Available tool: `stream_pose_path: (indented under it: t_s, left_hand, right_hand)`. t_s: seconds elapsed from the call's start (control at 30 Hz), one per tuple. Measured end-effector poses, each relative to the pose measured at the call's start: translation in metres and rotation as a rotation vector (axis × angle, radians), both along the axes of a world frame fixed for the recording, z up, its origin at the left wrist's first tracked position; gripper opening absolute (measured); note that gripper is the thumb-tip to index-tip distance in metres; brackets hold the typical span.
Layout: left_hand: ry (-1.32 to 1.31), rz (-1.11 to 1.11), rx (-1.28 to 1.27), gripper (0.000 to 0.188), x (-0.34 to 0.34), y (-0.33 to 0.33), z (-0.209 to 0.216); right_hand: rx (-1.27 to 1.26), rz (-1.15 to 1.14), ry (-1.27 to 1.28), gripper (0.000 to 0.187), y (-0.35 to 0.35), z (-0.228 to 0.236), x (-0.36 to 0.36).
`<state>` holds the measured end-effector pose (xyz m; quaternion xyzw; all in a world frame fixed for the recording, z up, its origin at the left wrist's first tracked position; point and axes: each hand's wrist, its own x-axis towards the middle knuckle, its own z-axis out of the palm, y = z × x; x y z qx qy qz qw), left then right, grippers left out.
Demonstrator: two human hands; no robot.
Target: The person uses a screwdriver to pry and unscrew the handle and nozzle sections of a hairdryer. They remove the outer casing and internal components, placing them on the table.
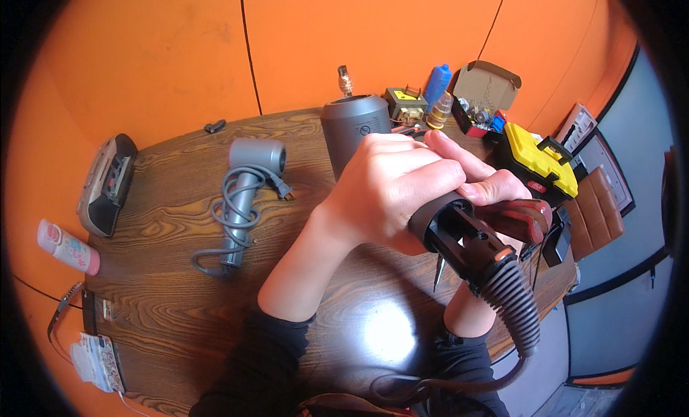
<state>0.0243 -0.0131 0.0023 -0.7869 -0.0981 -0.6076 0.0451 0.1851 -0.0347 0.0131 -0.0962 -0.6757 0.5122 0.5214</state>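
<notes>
My left hand [384, 184] is wrapped round the handle of a grey hair dryer [355, 126], its round head pointing away from me. The handle's near end faces me with its black inner part [456, 234] showing, and a ribbed cord sleeve [509, 295] hangs from it. My right hand [499, 186] is closed on red-handled pliers [520, 219] beside that end, its thumb and a finger reaching toward my left hand. The pliers' jaws are hidden. A thin metal point [439, 271] shows below the handle; I cannot tell what it belongs to.
A second grey hair dryer [247, 194], wrapped in its cord, lies on the wooden table [165, 309]. At left are a radio-like device [108, 187] and a pink-white bottle [68, 246]. A yellow-black toolbox [542, 158], cardboard box [488, 87] and blue bottle [436, 83] stand far right.
</notes>
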Motion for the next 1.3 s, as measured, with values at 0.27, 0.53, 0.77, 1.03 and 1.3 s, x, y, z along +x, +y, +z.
stream_pose_path:
  t_s: [0.27, 0.53, 0.77, 1.03, 1.3]
  left_hand:
    - [0.010, -0.020, 0.012, 0.032, 0.003, -0.007, 0.006]
    - [0.172, 0.173, -0.136, 0.045, -0.001, -0.039, 0.016]
    - [0.093, 0.134, -0.128, 0.035, -0.001, -0.033, 0.019]
    - [0.054, 0.029, -0.242, 0.040, -0.004, -0.021, 0.014]
    - [0.064, -0.211, -0.329, 0.046, -0.009, -0.004, 0.010]
  right_hand:
    - [0.257, 0.060, 0.089, 0.035, 0.006, -0.005, 0.002]
    - [0.035, 0.260, 0.267, 0.024, 0.003, -0.009, 0.001]
    - [-0.199, 0.259, 0.335, 0.030, -0.011, -0.001, -0.008]
    - [0.036, -0.023, 0.191, 0.036, -0.011, -0.001, -0.017]
    - [0.127, -0.106, 0.161, 0.031, -0.011, -0.007, -0.016]
